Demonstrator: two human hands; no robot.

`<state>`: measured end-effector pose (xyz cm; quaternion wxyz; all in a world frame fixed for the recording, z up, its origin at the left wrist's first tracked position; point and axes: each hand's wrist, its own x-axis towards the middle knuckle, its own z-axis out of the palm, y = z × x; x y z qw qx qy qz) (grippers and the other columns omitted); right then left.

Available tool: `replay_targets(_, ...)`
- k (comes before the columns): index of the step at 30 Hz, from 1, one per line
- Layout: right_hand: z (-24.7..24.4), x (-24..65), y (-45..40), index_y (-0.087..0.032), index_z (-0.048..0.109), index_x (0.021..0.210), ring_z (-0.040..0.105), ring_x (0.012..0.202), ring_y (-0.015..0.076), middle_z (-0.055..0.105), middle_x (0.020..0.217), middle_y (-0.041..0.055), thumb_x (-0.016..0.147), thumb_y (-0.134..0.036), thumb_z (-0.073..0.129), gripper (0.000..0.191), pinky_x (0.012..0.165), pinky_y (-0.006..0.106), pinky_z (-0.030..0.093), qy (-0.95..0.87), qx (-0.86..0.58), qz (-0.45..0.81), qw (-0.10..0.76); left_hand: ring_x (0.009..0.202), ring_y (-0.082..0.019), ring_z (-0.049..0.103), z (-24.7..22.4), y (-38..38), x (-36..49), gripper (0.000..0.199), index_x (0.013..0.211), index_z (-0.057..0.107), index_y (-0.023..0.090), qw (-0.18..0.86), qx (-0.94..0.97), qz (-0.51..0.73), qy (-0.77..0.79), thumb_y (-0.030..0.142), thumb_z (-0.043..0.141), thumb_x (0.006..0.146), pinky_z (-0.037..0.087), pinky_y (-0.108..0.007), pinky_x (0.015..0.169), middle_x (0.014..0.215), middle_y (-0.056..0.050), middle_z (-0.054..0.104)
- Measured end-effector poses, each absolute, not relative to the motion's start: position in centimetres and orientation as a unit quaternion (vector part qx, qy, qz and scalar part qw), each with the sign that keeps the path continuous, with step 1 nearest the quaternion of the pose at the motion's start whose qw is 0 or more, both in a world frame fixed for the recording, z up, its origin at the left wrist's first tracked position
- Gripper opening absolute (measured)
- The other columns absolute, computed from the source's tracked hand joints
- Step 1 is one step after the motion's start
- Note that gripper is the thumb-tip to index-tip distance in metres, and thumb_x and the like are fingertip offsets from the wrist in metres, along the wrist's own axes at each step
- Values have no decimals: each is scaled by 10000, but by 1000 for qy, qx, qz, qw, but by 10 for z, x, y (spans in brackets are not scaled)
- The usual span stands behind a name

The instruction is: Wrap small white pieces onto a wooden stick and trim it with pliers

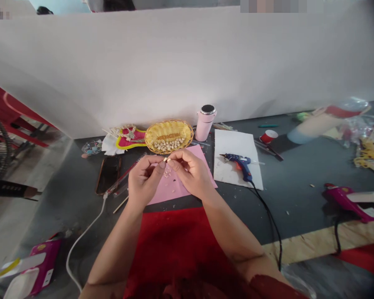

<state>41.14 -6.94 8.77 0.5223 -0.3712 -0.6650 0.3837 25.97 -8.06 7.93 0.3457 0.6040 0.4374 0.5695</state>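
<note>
My left hand (145, 178) and my right hand (190, 171) meet over a pink sheet (174, 189) on the grey table. Together the fingertips pinch a small pale piece (166, 159). A few more small pale bits lie on the pink sheet under the hands. Just beyond them stands a yellow woven basket (169, 133) with several pale pieces in it.
A blue glue gun (241, 162) lies on a white sheet (237, 143) to the right, its black cord trailing toward me. A pink tumbler (205, 122), red cup (269, 136), dark phone (108, 173) with white cable, and a pink glue gun (345, 200) surround the hands. A white partition (187, 62) closes the back.
</note>
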Motion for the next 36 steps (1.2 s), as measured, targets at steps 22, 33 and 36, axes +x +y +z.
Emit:
replay_targets(22, 86, 415, -65, -191, 625, 860, 532, 677, 112, 602, 758, -1, 850, -382, 622, 192, 607, 244, 438, -626, -376, 470, 495, 591, -83, 563, 77, -81, 260, 97, 908, 705, 224, 314, 630, 568, 425, 252, 650, 833, 456, -200, 435, 1003, -68, 683)
replay_targets(33, 85, 416, -65, -189, 629, 871, 527, 675, 104, 594, 762, -11, 850, -364, 634, 176, 623, 238, 428, -632, -370, 473, 491, 681, -125, 621, 76, -80, 260, 106, 905, 709, 223, 288, 638, 566, 435, 278, 653, 832, 495, -245, 531, 961, -67, 708)
replay_targets(36, 87, 416, -66, -188, 627, 879, 538, 688, 111, 605, 778, -3, 854, -395, 624, 208, 631, 243, 436, -636, -377, 467, 485, 690, -118, 619, 76, -80, 261, 112, 921, 710, 221, 293, 638, 567, 431, 264, 647, 840, 490, -233, 537, 970, -68, 702)
